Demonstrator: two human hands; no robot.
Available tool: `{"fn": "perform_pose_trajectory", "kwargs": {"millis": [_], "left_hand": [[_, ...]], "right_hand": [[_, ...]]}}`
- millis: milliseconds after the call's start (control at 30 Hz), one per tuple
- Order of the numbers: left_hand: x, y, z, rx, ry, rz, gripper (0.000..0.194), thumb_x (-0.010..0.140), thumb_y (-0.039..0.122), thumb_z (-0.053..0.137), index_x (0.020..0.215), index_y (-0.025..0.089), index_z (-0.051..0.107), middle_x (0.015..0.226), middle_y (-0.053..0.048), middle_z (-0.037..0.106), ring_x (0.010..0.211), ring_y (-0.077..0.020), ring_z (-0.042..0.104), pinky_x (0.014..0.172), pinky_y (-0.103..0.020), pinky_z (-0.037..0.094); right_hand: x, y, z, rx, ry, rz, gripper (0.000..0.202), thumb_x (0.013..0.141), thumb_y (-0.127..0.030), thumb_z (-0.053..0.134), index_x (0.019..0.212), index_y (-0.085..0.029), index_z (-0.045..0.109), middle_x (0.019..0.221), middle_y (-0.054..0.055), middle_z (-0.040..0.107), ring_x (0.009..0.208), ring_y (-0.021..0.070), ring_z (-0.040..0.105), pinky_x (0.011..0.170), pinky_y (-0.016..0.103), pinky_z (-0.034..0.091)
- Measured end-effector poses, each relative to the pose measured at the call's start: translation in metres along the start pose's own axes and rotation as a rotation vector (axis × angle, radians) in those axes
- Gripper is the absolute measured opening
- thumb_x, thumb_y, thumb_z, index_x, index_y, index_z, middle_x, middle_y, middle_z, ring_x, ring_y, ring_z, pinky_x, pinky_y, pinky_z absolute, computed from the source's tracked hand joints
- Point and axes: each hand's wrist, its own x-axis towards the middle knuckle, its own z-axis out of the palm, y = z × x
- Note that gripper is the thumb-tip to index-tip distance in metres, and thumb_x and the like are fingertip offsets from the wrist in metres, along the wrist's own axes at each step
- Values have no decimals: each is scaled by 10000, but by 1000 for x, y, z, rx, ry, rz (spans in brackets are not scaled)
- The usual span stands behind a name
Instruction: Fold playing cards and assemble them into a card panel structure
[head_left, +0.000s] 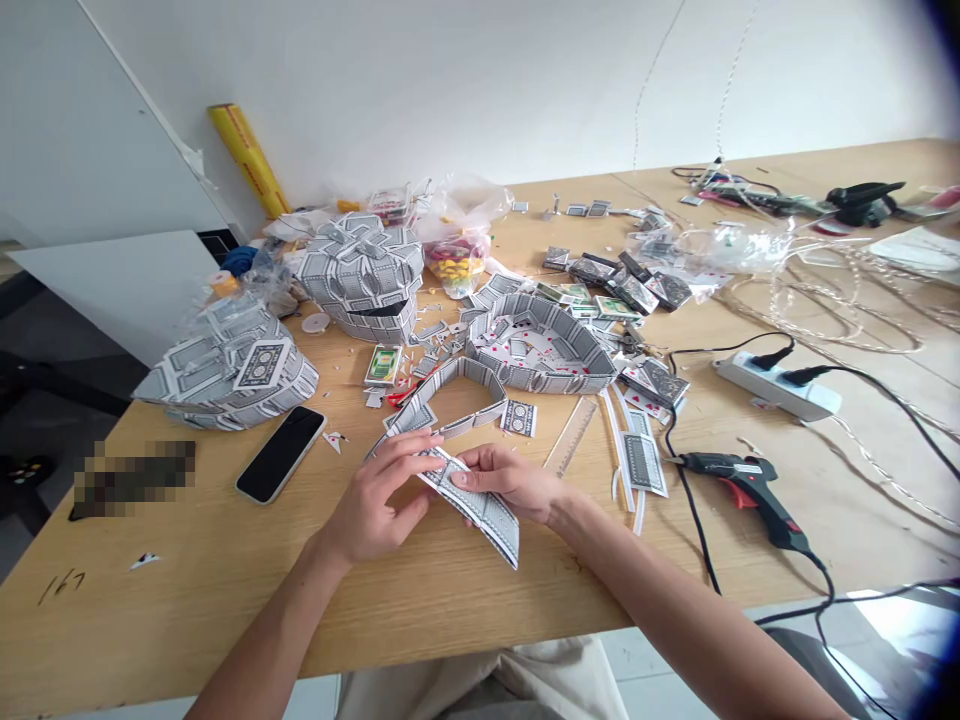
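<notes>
From the head view, both forearms reach in from the bottom edge and meet over the table (247,610). The left hand (382,495) is palm down, its fingers stretched together across the far end of a card strip (484,515), its thumb angled in beneath them; whether it grips or only steadies, I cannot tell. The right hand (506,482) pinches the strip between a thumb laid flat on top and fingers curled underneath. The strip slants between the hands, its free end tilted down toward the person; beyond them, a band (469,415) of cards bends into an open loop.

Left of the left hand are a phone (281,455), screen dark, and, nearer the table edge, handwritten strokes (61,588), perhaps "167". Beyond the hands, a green box (383,365) and a yellow roll (249,160) carry print too small to read. Right of the right hand lies a glue gun (750,492), its pale label likewise illegible.
</notes>
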Motion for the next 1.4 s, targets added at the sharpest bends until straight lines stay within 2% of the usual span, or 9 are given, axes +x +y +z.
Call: {"fn": "perform_pose_trajectory", "kwargs": {"millis": [133, 400, 600, 800, 900, 1033, 1133, 1267, 1400], "left_hand": [[-1, 0, 1, -104, 47, -115, 414, 968, 133, 657, 1364, 253, 672, 1333, -102, 758, 1275, -273, 712, 1124, -458, 566], [3, -5, 3, -253, 6, -156, 49, 979, 226, 761, 977, 254, 802, 959, -67, 823, 933, -228, 763, 874, -373, 600], [2, -7, 3, -390, -48, -234, 96, 994, 325, 779, 948, 246, 807, 991, -82, 840, 993, -240, 790, 958, -385, 598], [0, -3, 0, -423, -49, -355, 176, 947, 402, 831, 944, 227, 819, 909, -65, 821, 854, -214, 764, 847, -323, 592], [0, 0, -1, -414, -75, -451, 186, 932, 403, 837, 921, 221, 804, 857, -34, 785, 804, -186, 714, 789, -283, 553], [-2, -2, 0, -397, -145, -610, 290, 905, 452, 829, 833, 196, 715, 740, 13, 652, 677, -142, 561, 618, -239, 451], [-3, -5, 1, -345, -161, -650, 347, 920, 453, 798, 772, 196, 620, 720, 32, 587, 665, -127, 497, 590, -223, 402], [-2, -5, 1, -270, -158, -630, 300, 951, 411, 753, 791, 197, 615, 732, 34, 592, 688, -128, 500, 596, -216, 383], [-1, -2, 5, -346, -107, -668, 304, 956, 452, 753, 839, 195, 640, 752, 23, 619, 694, -135, 537, 620, -221, 434]], "right_hand": [[3, 5, -4, 50, -8, 56, 485, 715, -466, 1028, 931, -108, 782, 798, 9, 753, 610, 83, 622, 566, 188, 461], [4, 7, 0, 51, -13, 88, 490, 712, -452, 1030, 939, -116, 756, 759, -23, 694, 610, 78, 577, 549, 204, 404], [3, 7, 2, 39, -54, 113, 519, 728, -470, 1019, 1016, -125, 761, 789, -25, 695, 624, 80, 587, 565, 203, 423], [2, 9, 6, 24, -149, 70, 538, 766, -534, 977, 1029, -140, 723, 828, 23, 738, 708, 149, 690, 699, 278, 540], [1, 7, 8, -44, -95, 18, 533, 800, -565, 939, 1066, -157, 722, 968, 66, 774, 836, 194, 736, 822, 331, 558], [-1, 1, 8, -293, 46, -90, 533, 896, -681, 805, 926, -153, 736, 768, -12, 664, 653, 118, 529, 629, 259, 403], [-1, -1, 8, -425, 99, -169, 639, 960, -776, 654, 825, -153, 704, 683, -28, 574, 613, 112, 417, 565, 264, 312], [2, 5, 9, -515, 129, -285, 555, 908, -701, 783, 929, -148, 743, 762, -3, 653, 666, 126, 491, 597, 262, 353], [4, 12, 9, -441, 154, -317, 501, 919, -626, 815, 1006, -137, 750, 866, 39, 725, 735, 146, 593, 662, 265, 439]]}}
